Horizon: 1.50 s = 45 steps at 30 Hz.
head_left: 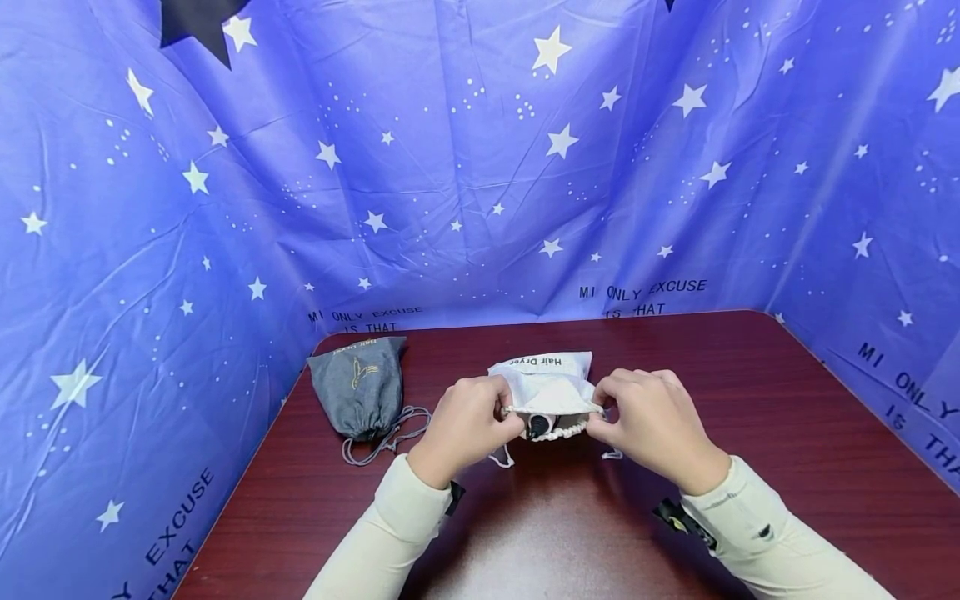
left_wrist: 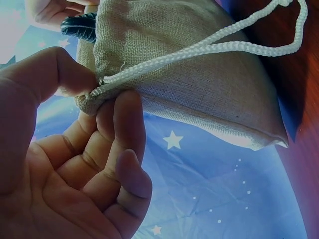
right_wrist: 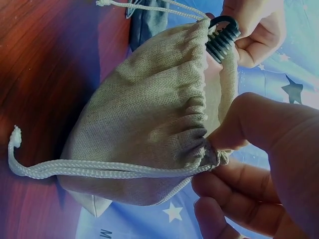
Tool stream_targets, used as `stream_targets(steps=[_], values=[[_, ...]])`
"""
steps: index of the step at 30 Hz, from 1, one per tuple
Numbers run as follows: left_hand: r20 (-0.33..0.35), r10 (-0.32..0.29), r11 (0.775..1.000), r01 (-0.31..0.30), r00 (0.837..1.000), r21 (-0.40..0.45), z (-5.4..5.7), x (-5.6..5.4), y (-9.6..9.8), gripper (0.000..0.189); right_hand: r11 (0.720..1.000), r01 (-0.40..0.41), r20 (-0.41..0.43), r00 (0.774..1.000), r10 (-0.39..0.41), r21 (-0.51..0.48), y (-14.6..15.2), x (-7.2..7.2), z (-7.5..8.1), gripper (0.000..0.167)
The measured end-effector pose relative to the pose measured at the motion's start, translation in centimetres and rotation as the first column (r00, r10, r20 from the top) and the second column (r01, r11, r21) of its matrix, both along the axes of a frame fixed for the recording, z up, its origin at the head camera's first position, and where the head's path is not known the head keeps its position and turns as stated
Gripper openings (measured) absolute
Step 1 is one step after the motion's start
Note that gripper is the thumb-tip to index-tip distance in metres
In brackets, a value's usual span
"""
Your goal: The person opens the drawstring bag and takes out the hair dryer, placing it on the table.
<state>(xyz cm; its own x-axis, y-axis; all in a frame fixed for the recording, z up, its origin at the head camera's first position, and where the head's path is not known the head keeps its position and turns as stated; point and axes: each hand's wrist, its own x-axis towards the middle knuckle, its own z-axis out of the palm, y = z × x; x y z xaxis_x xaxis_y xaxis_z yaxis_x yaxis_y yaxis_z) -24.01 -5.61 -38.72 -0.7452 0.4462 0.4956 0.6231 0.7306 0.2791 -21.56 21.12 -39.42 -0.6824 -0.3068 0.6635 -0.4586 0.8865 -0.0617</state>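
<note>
A light drawstring bag [head_left: 555, 393] printed "Hair Dryer" stands on the table between both hands, its gathered mouth spread toward me. My left hand [head_left: 471, 423] pinches the left corner of the mouth, thumb against curled fingers. The right hand [head_left: 660, 427] pinches the opposite corner in the same way. Inside the mouth shows a black ribbed cord end with a loop [right_wrist: 222, 45]; most of what the bag holds is hidden. White drawstrings [left_wrist: 199, 52] hang loose from both corners, as the wrist views show.
To the left on the dark red wooden table [head_left: 525, 533] lies a grey drawstring bag [head_left: 358, 387], gathered shut, its cords trailing toward the left hand. A blue star-printed curtain [head_left: 465, 167] rises behind the table and along both sides.
</note>
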Motion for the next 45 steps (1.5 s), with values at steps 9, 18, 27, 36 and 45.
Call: stream_targets(steps=[9,18,27,36,45], values=[[0.019,0.003,1.000,-0.003,1.000,-0.008,-0.11,-0.04,0.02,0.018,1.000,0.010,-0.014,1.000,-0.010,0.004,0.01,-0.13,-0.15,0.014],[0.031,0.019,1.000,-0.018,0.999,-0.007,0.00,-0.02,-0.09,0.021,0.999,0.043,-0.003,0.999,-0.043,0.008,0.15,-0.10,0.01,0.012],[0.020,0.018,1.000,-0.017,1.000,-0.013,-0.04,-0.06,-0.14,0.019,0.999,0.044,-0.007,0.999,-0.044,0.006,0.20,-0.07,0.14,0.013],[0.038,0.010,1.000,-0.009,0.999,-0.023,-0.21,-0.15,-0.18,0.022,0.999,0.046,-0.006,0.999,-0.046,0.001,0.31,-0.20,-0.06,0.013],[0.058,-0.004,0.999,0.006,0.998,-0.038,-0.19,-0.08,-0.27,0.024,0.999,0.041,-0.018,0.999,-0.041,-0.001,0.50,-0.45,-0.18,0.014]])
